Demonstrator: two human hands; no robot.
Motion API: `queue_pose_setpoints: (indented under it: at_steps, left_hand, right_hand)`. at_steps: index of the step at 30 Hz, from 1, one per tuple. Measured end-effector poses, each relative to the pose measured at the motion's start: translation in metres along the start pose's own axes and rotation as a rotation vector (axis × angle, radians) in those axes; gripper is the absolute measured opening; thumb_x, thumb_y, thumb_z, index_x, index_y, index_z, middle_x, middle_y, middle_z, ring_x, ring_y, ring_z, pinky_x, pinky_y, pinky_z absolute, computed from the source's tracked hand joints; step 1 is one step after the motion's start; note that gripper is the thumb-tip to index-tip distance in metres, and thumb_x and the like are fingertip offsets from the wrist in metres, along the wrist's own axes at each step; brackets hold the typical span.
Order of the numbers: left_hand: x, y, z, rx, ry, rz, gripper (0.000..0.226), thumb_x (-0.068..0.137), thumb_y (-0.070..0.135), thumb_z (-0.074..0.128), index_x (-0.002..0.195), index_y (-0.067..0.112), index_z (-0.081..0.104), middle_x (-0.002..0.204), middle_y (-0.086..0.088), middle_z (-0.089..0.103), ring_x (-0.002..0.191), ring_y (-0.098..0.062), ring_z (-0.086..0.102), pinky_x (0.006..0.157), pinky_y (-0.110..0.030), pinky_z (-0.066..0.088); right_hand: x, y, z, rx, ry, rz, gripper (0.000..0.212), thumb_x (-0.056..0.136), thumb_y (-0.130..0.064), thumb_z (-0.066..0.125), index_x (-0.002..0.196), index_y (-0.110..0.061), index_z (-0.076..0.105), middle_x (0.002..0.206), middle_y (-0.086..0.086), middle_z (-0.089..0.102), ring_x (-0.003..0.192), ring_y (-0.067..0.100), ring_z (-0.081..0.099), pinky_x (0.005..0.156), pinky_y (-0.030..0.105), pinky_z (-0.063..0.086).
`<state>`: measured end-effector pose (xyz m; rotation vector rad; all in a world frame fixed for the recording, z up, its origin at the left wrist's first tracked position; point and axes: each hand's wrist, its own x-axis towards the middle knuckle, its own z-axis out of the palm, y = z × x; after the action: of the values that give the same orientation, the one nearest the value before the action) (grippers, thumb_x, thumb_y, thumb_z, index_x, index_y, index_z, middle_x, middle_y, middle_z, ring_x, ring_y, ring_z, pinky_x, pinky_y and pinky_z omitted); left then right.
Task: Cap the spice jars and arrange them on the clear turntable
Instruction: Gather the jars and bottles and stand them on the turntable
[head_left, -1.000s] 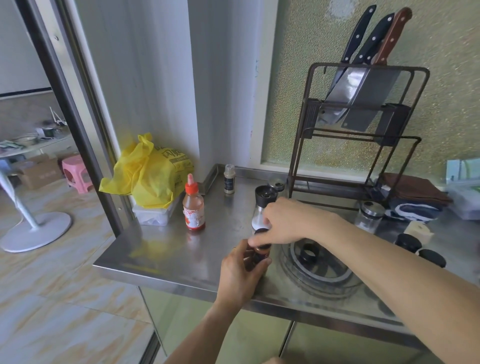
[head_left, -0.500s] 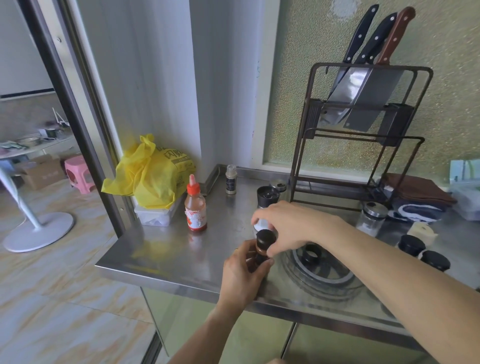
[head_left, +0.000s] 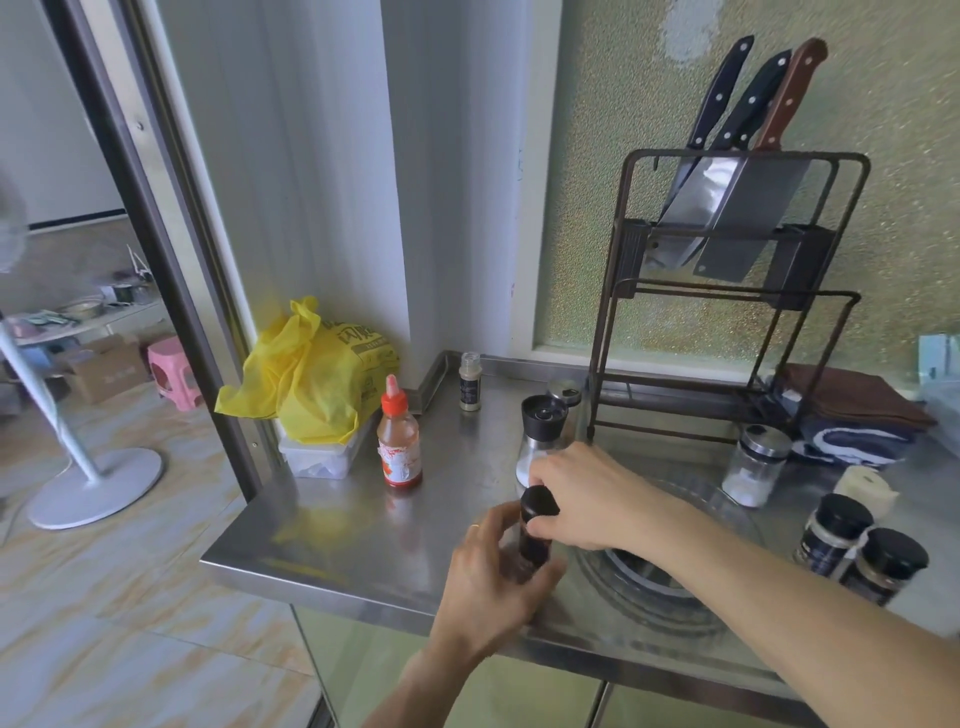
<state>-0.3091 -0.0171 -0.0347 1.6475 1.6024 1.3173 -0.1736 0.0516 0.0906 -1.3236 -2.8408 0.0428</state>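
Dark glass and a black cap: that is the spice jar (head_left: 535, 535) being worked on, held just above the steel counter (head_left: 337, 535) near its front edge. The left hand (head_left: 488, 587) is wrapped round the body of the jar, fingers closed firmly on it. The right hand (head_left: 582, 499) comes over from the side with its fingertips pinched on the cap (head_left: 538, 503), which looks seated on the neck; I would guess it is being twisted tight, though I cannot tell how far home it is.

Just to the right of the hands lies the clear turntable (head_left: 727, 512), partly hidden under the right forearm. From here it appears to carry no jars.

As for the rest, two black-capped jars (head_left: 862, 551) stand together near the right edge of the counter, already closed but not on the turntable. A steel-lidded jar (head_left: 753, 465) with white contents stands behind the turntable, and a grinder (head_left: 540, 431) with a black top stands just behind the hands. One small bottle (head_left: 470, 382) near the back corner seems to have no cap on.

So I judge the job to be early: some capping done, at least one bottle apparently open, and all the arranging still to come
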Motion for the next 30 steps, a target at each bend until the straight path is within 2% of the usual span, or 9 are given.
queue_pose_setpoints:
  at_steps: [2, 5, 7, 11, 16, 20, 25, 27, 30]
  left_hand:
    - [0.003, 0.006, -0.018, -0.031, 0.054, 0.064, 0.049, 0.086, 0.049, 0.059, 0.131, 0.030, 0.057, 0.124, 0.019, 0.063, 0.120, 0.002, 0.058, 0.093, -0.009, 0.044]
    - [0.044, 0.019, -0.033, -0.108, 0.237, 0.034, 0.034, 0.101, 0.046, 0.050, 0.127, 0.026, 0.058, 0.121, 0.015, 0.063, 0.116, -0.001, 0.060, 0.098, -0.022, 0.047]
    - [0.091, 0.027, -0.035, -0.060, 0.294, -0.019, 0.032, 0.103, 0.040, 0.051, 0.130, 0.023, 0.055, 0.125, 0.009, 0.060, 0.119, -0.006, 0.056, 0.103, -0.026, 0.043]
    - [0.189, 0.014, -0.025, 0.104, 0.263, -0.167, 0.048, 0.097, 0.030, 0.061, 0.137, 0.005, 0.048, 0.137, -0.011, 0.054, 0.133, -0.028, 0.048, 0.105, -0.033, 0.037]
    - [0.257, -0.020, -0.008, 0.266, 0.257, -0.344, 0.083, 0.087, 0.034, 0.075, 0.144, -0.008, 0.033, 0.146, -0.026, 0.044, 0.138, -0.040, 0.042, 0.117, -0.042, 0.033]
    - [0.280, -0.038, 0.008, 0.289, 0.257, -0.394, 0.092, 0.079, 0.034, 0.083, 0.144, -0.007, 0.032, 0.147, -0.026, 0.045, 0.141, -0.039, 0.040, 0.116, -0.043, 0.035]
    - [0.288, -0.047, 0.016, 0.344, 0.255, -0.389, 0.065, 0.087, 0.027, 0.075, 0.134, -0.004, 0.042, 0.132, -0.027, 0.058, 0.127, -0.043, 0.053, 0.102, -0.046, 0.044]
    - [0.287, -0.047, 0.014, 0.374, 0.281, -0.402, 0.054, 0.090, 0.026, 0.070, 0.129, -0.004, 0.049, 0.128, -0.028, 0.062, 0.123, -0.044, 0.056, 0.101, -0.047, 0.047]
    - [0.280, -0.040, 0.008, 0.363, 0.313, -0.399, 0.047, 0.089, 0.025, 0.071, 0.125, -0.001, 0.054, 0.123, -0.026, 0.064, 0.121, -0.044, 0.057, 0.100, -0.047, 0.048]
  right_hand:
    - [-0.005, 0.003, 0.002, 0.021, 0.004, 0.012, 0.036, 0.078, -0.045, 0.074, 0.092, -0.017, 0.057, 0.086, 0.004, 0.064, 0.077, 0.027, 0.062, 0.063, 0.039, 0.052]
    - [-0.012, 0.007, 0.001, 0.073, -0.008, 0.030, 0.044, 0.076, -0.045, 0.075, 0.104, -0.018, 0.055, 0.090, 0.000, 0.061, 0.082, 0.025, 0.060, 0.066, 0.038, 0.050]
    - [-0.017, 0.013, -0.006, 0.135, -0.002, 0.037, 0.053, 0.077, -0.049, 0.075, 0.118, -0.021, 0.054, 0.100, -0.004, 0.064, 0.087, 0.018, 0.061, 0.077, 0.037, 0.053]
    - [-0.028, 0.048, -0.026, 0.286, 0.016, 0.119, 0.063, 0.086, -0.047, 0.074, 0.141, -0.039, 0.046, 0.123, -0.016, 0.063, 0.087, -0.003, 0.066, 0.080, 0.020, 0.056]
    - [-0.037, 0.104, -0.017, 0.325, 0.005, 0.243, 0.041, 0.092, -0.031, 0.072, 0.129, -0.042, 0.059, 0.113, -0.019, 0.066, 0.087, -0.006, 0.068, 0.083, 0.021, 0.058]
    - [-0.042, 0.125, 0.010, 0.293, -0.106, 0.271, 0.050, 0.087, -0.038, 0.076, 0.133, -0.044, 0.055, 0.120, -0.020, 0.061, 0.095, -0.002, 0.064, 0.083, 0.019, 0.053]
    - [-0.035, 0.120, 0.038, 0.254, -0.178, 0.193, 0.064, 0.080, -0.043, 0.080, 0.137, -0.042, 0.052, 0.128, -0.018, 0.055, 0.110, 0.003, 0.054, 0.091, 0.021, 0.042]
    - [-0.033, 0.117, 0.048, 0.249, -0.178, 0.167, 0.060, 0.080, -0.038, 0.080, 0.135, -0.038, 0.055, 0.130, -0.018, 0.052, 0.120, 0.006, 0.051, 0.093, 0.020, 0.038]
    - [-0.033, 0.114, 0.052, 0.228, -0.143, 0.169, 0.047, 0.085, -0.034, 0.077, 0.128, -0.036, 0.059, 0.126, -0.016, 0.053, 0.119, 0.008, 0.052, 0.095, 0.022, 0.040]
